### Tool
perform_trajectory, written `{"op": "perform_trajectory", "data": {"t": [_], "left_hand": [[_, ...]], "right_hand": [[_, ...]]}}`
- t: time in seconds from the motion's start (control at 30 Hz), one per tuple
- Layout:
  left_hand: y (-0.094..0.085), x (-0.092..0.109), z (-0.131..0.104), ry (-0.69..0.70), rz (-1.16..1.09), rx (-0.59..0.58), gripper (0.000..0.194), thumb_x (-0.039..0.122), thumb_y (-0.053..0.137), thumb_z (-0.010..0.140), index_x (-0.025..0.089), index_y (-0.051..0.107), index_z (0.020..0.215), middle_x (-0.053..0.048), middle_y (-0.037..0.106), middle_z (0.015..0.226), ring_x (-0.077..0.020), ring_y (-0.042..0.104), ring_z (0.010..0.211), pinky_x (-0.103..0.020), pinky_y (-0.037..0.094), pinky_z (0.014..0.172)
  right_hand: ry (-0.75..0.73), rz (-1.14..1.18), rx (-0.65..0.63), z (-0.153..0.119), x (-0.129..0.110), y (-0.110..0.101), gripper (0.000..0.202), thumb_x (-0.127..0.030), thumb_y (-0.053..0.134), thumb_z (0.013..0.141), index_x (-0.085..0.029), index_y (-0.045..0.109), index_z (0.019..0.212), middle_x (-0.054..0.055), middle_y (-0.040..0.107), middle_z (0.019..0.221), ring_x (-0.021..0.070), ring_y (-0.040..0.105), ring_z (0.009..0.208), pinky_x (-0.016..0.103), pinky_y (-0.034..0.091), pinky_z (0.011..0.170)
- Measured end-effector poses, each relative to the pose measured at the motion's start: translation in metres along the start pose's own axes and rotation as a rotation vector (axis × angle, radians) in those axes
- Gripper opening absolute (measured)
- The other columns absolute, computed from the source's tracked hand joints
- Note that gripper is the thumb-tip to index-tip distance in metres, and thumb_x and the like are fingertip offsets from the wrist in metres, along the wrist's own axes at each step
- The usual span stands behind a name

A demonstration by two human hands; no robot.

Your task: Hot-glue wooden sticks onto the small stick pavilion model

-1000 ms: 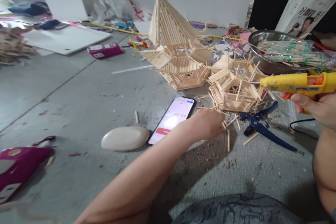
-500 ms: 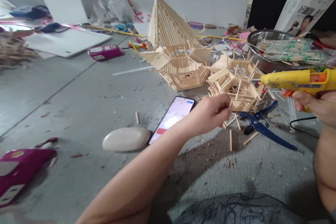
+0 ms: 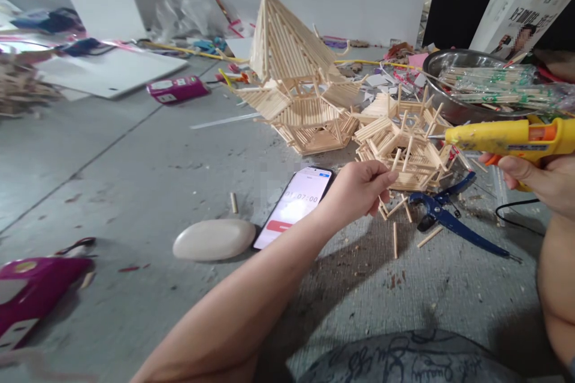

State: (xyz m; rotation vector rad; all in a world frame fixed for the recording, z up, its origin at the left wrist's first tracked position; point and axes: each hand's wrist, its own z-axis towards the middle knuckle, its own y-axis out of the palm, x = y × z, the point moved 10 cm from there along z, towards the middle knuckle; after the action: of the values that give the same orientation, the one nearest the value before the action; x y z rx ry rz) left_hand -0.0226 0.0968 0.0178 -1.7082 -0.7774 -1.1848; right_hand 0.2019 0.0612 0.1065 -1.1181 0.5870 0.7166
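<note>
My left hand (image 3: pixel 366 187) pinches a short wooden stick (image 3: pixel 396 159), held upright in front of the smaller stick structure (image 3: pixel 415 152). On the right, my right hand (image 3: pixel 532 176) is wrapped round the handle of a yellow glue gun (image 3: pixel 489 134), whose nozzle points left at the structure's right side. A larger stick model (image 3: pixel 309 114) with a tall pointed roof stands behind, to the left. Blue pliers (image 3: pixel 453 215) lie on the floor between my hands, near loose cut sticks (image 3: pixel 395 240).
A lit phone (image 3: pixel 294 206) lies beside a pale oval object (image 3: pixel 214 239), left of my forearm. Two purple devices (image 3: pixel 177 90) rest on the left floor. At the back right, a metal bowl (image 3: pixel 438 102) holds wrapped sticks; a white board (image 3: pixel 112 75) lies back left.
My left hand has turned slightly, and the stick in its fingertips now shows more clearly, standing upright. The glue gun in my right hand has barely moved.
</note>
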Motion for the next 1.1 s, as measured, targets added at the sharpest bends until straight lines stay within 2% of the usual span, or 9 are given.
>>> {"op": "perform_trajectory", "data": {"t": [0.23, 0.37, 0.5, 0.63, 0.77, 0.9, 1.1], "left_hand": [[0.008, -0.011, 0.006, -0.068, -0.211, 0.001, 0.019, 0.015, 0.051, 0.080, 0.016, 0.051, 0.062, 0.004, 0.054, 0.047, -0.0040, 0.047, 0.031, -0.015, 0.034, 0.031], [0.010, -0.021, 0.011, -0.110, -0.349, -0.002, 0.020, 0.018, 0.055, 0.079, 0.015, 0.052, 0.060, 0.004, 0.053, 0.047, -0.0041, 0.047, 0.032, -0.016, 0.035, 0.033], [0.015, -0.028, 0.015, -0.118, -0.484, 0.012, 0.021, 0.026, 0.061, 0.076, 0.015, 0.054, 0.060, 0.004, 0.054, 0.049, -0.0019, 0.042, 0.030, -0.016, 0.025, 0.030], [0.016, -0.030, 0.016, -0.129, -0.602, 0.049, 0.024, 0.030, 0.062, 0.076, 0.014, 0.055, 0.060, 0.006, 0.048, 0.045, -0.0004, 0.036, 0.029, -0.016, 0.018, 0.030], [0.018, -0.032, 0.016, -0.159, -0.649, 0.074, 0.025, 0.030, 0.061, 0.077, 0.014, 0.055, 0.059, 0.006, 0.048, 0.044, -0.0004, 0.034, 0.029, -0.017, 0.017, 0.030], [0.019, -0.035, 0.017, -0.165, -0.646, 0.125, 0.025, 0.030, 0.061, 0.078, 0.013, 0.056, 0.060, 0.006, 0.048, 0.042, -0.0007, 0.033, 0.028, -0.017, 0.016, 0.030], [0.022, -0.038, 0.017, -0.197, -0.632, 0.147, 0.026, 0.031, 0.057, 0.081, 0.014, 0.056, 0.062, 0.005, 0.049, 0.041, -0.0008, 0.032, 0.026, -0.018, 0.015, 0.029]], "right_hand": [[-0.011, -0.037, -0.012, 0.000, -0.002, -0.001, 0.028, -0.049, 0.066, 0.066, -0.022, 0.063, 0.060, -0.001, 0.063, 0.055, 0.0103, 0.052, 0.041, 0.024, 0.045, 0.037], [-0.034, -0.054, -0.017, 0.000, -0.004, 0.001, 0.026, -0.047, 0.066, 0.067, -0.022, 0.064, 0.061, -0.001, 0.062, 0.052, 0.0106, 0.053, 0.041, 0.024, 0.046, 0.038], [-0.018, -0.042, -0.019, 0.000, -0.003, 0.002, 0.025, -0.047, 0.067, 0.066, -0.022, 0.064, 0.063, -0.002, 0.062, 0.053, 0.0106, 0.051, 0.040, 0.025, 0.045, 0.036], [-0.045, -0.045, -0.006, 0.000, -0.006, 0.002, 0.022, -0.046, 0.067, 0.066, -0.025, 0.064, 0.061, -0.003, 0.059, 0.048, 0.0111, 0.051, 0.039, 0.025, 0.044, 0.036], [-0.080, -0.059, -0.002, 0.000, -0.011, 0.004, 0.018, -0.044, 0.067, 0.067, -0.027, 0.066, 0.067, -0.003, 0.060, 0.053, 0.0108, 0.050, 0.039, 0.026, 0.044, 0.038], [-0.112, -0.093, -0.014, 0.001, -0.013, 0.005, 0.020, -0.044, 0.066, 0.067, -0.025, 0.064, 0.064, -0.004, 0.059, 0.051, 0.0095, 0.048, 0.038, 0.024, 0.043, 0.038], [-0.087, -0.100, -0.018, 0.001, -0.011, 0.003, 0.023, -0.046, 0.066, 0.067, -0.023, 0.067, 0.068, -0.004, 0.057, 0.048, 0.0103, 0.050, 0.041, 0.025, 0.045, 0.042]]}}
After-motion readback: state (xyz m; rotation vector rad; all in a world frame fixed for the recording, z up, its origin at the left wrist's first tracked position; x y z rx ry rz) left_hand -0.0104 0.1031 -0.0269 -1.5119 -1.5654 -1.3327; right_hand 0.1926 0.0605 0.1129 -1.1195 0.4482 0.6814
